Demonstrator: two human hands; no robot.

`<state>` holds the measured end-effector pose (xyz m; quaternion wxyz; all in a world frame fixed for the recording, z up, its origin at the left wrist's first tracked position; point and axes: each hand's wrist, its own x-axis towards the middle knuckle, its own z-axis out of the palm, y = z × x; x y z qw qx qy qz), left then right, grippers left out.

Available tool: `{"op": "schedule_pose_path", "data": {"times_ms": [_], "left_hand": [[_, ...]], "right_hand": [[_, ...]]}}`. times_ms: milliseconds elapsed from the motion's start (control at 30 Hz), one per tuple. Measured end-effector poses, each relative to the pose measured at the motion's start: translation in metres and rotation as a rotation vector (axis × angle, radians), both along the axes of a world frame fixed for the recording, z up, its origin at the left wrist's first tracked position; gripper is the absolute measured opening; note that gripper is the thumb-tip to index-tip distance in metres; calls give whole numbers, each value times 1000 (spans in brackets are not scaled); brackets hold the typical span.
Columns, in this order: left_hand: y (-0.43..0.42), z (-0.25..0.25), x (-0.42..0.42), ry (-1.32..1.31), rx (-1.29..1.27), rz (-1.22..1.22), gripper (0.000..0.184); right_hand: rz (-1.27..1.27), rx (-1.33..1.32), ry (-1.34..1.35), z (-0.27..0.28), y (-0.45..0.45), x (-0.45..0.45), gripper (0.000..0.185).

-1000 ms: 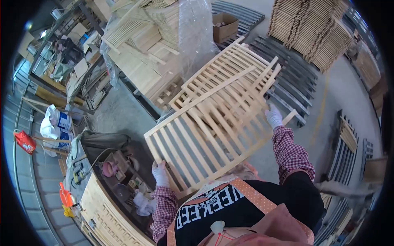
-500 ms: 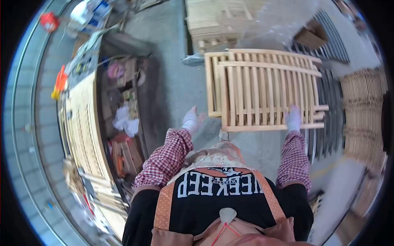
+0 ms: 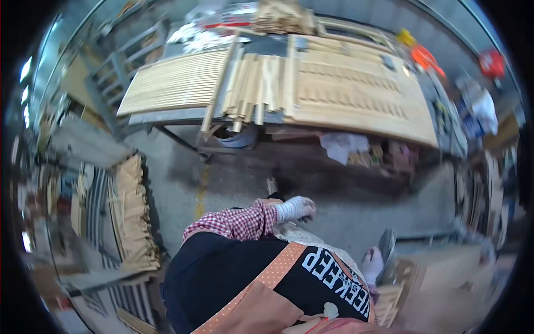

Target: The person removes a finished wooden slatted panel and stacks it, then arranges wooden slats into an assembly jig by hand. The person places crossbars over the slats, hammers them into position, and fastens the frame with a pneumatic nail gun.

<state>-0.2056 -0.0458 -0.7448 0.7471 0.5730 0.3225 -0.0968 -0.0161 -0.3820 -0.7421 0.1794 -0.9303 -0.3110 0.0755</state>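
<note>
The black shirt [image 3: 222,273] hid most of the right sleeve [image 3: 375,291]; items [image 3: 397,156] under the table [image 3: 167,116] were blurred.

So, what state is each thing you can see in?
Left hand: empty, fingers curled
Right hand: empty, loosely open
Bench: loaded with wood
Strips: loose, side by side
Board: lying flat
White bundle: crumpled
Bucket: upright, partly hidden

hands [image 3: 299,209] near the apron [image 3: 285,260] — wooden slats [image 3: 245,86] and panels [image 3: 356,83] on the workbench [image 3: 167,117]
</note>
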Motion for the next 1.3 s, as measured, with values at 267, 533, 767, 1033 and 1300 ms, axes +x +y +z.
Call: {"op": "schedule_pose_path", "data": {"times_ms": [267,533,767,1033,1300], "left_hand": [[230,111,-68,-436,-144,305,6],[287,52,-226,-252,11,1423,18],[255,20,-263,-132,-131,1843,19],[311,-25,-267,-261,-10,1824,25],[449,35,-305,-622,-247,2024,40]], "right_hand": [[1091,282,-181,97,549,-44,10],[1396,122,-374,68,766,-251,23],[1252,35,-558,28,793,-278,31],[1334,-182,-414,68,805,-286,33],[1445,-142,67,193,745,-191,19]]}}
